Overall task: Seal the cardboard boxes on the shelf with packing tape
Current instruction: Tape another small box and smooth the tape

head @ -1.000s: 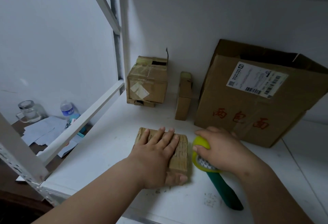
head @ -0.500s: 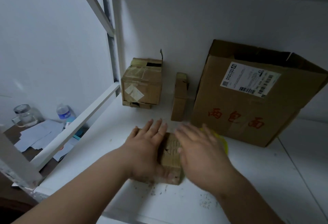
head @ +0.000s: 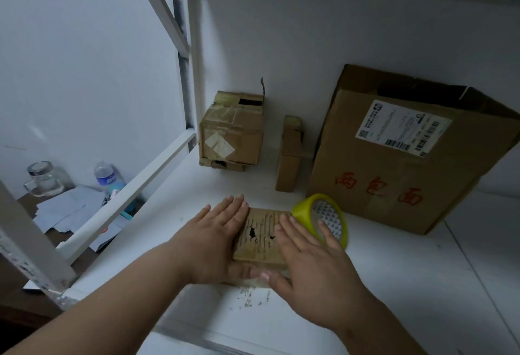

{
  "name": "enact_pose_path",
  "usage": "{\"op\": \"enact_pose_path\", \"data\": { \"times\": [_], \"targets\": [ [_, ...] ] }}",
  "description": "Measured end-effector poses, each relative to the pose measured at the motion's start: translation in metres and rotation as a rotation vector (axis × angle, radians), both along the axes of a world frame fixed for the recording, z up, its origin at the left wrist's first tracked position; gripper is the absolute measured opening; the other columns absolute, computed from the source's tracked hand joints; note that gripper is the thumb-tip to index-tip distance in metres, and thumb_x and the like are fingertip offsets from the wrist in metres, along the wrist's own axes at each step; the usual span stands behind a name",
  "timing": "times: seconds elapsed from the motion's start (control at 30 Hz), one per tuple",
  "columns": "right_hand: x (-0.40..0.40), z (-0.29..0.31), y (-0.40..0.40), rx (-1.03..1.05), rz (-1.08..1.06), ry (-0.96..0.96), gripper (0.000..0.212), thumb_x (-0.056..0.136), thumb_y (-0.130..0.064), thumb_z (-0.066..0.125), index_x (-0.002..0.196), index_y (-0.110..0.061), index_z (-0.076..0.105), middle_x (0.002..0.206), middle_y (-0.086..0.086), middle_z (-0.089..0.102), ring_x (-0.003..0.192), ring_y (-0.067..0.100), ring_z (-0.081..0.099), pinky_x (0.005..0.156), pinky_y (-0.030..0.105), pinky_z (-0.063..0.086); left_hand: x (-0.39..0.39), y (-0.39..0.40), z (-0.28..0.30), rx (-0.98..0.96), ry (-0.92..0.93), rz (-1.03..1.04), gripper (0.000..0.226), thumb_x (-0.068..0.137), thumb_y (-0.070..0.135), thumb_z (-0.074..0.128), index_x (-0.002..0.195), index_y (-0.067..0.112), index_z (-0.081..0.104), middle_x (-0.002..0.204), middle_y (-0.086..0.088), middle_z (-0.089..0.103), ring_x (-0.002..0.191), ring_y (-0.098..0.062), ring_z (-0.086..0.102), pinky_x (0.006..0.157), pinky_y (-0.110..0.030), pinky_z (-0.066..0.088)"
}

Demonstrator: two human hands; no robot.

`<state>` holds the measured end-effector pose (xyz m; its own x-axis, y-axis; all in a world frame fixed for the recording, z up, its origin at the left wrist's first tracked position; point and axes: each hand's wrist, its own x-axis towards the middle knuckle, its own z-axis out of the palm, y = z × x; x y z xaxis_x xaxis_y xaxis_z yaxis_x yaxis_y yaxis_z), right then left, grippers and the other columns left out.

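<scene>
Flat box (head: 260, 237) at shelf (head: 394, 284) front — left hand (head: 216, 236) and right hand (head: 312, 264) pressed flat on its sides, fingers straight, gripping nothing. Tape dispenser (head: 323, 218) touches box's right edge — right hand nearer.

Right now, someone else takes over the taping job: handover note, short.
Left hand: open, flat on the left side of the small flat box.
Right hand: open, fingers straight over the box's right side; holds nothing.
Tape dispenser: lies on the shelf just right of that box, free of both hands.
Behind: a small box with a top flap up, a thin box on edge, a large box with its top open.
Done: the flat box looks taped and is being pressed down, though its top is torn.
Left: the boxes behind appear unsealed.
</scene>
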<state>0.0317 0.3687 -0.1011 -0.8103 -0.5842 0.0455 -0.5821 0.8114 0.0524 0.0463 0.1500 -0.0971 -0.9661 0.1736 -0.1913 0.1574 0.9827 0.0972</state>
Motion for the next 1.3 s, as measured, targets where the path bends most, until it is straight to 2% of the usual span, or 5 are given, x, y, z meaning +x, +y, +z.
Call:
{"op": "enact_pose_path", "data": {
  "times": [0.4,0.57,1.0,1.13,1.3],
  "targets": [
    [-0.002,0.018,0.011,-0.273,0.025,-0.044,0.068,0.085,-0.046,0.047,0.149,-0.027,0.039,0.159,-0.011,0.028,0.146,0.010,0.026,0.122,0.041,0.002,-0.001,0.006,0.013,-0.101,0.013,0.010,0.125,0.069,0.087,0.050,0.154,0.029,-0.020,0.165,0.004,-0.010,0.151,-0.018,-0.012,0.121,-0.052,-0.007],
    [-0.045,0.039,0.027,-0.874,-0.531,-0.368,0.038,0.096,-0.021,0.051,0.134,-0.022,0.050,0.129,0.006,0.053,0.110,0.019,0.051,0.090,0.034,0.043,-0.014,0.028,0.028,-0.050,-0.032,0.005,0.128,0.068,0.085,0.056,0.154,0.027,-0.018,0.164,0.004,-0.017,0.151,-0.017,-0.016,0.119,-0.057,-0.011],
    [-0.067,0.008,0.019,-0.798,-0.514,-0.855,0.037,0.063,-0.026,0.056,0.097,-0.023,0.070,0.115,0.019,0.066,0.106,0.035,0.060,0.096,0.044,0.045,-0.012,0.038,0.016,0.138,0.007,0.090,0.129,0.064,0.078,0.064,0.154,0.031,-0.016,0.152,0.004,0.025,0.139,-0.021,0.026,0.109,-0.044,0.025],
    [-0.057,0.032,0.026,-1.012,-0.412,-0.856,0.064,0.047,-0.033,0.066,0.092,0.012,0.056,0.083,0.014,0.052,0.081,0.027,0.049,0.078,0.038,0.035,0.001,0.019,0.021,0.208,0.146,0.043,0.129,0.066,0.074,0.066,0.154,0.030,-0.018,0.153,0.009,0.020,0.139,-0.014,0.021,0.113,-0.038,0.018],
    [-0.046,0.047,0.013,-1.380,-0.409,-0.359,0.021,0.089,-0.009,0.066,0.077,-0.026,0.072,0.087,-0.004,0.069,0.090,0.021,0.064,0.082,0.038,0.050,0.019,0.003,0.022,0.336,0.294,0.013,0.130,0.056,0.082,0.051,0.150,0.035,-0.024,0.147,0.018,0.014,0.133,-0.001,0.014,0.109,-0.026,0.011]
  ]
}}
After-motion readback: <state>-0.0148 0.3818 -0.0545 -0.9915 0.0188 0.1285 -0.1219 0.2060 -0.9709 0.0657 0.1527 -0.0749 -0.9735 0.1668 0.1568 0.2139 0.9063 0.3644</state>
